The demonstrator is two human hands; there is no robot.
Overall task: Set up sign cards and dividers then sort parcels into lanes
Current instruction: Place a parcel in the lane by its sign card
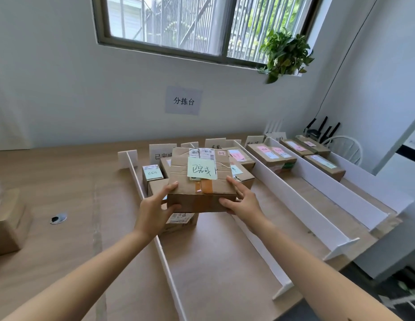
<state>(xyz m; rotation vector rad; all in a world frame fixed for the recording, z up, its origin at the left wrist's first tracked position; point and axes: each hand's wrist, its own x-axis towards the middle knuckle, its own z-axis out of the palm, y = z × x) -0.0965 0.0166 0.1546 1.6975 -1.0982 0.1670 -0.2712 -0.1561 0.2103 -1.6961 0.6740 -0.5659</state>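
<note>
I have two hands on one parcel (pixel 202 181): left hand (pixel 155 209) and right hand (pixel 242 200) grip its near corners. Under it, at least four boxes (pixel 152 174) peek out, mostly hidden. My right arm covers much of one divider (pixel 282 289).

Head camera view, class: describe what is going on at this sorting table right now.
A person grips a green-noted cardboard parcel with the left hand and right hand, above other parcels in the leftmost lane. White dividers and sign cards already stand on the table, and more parcels lie in the lanes to the right.
</note>
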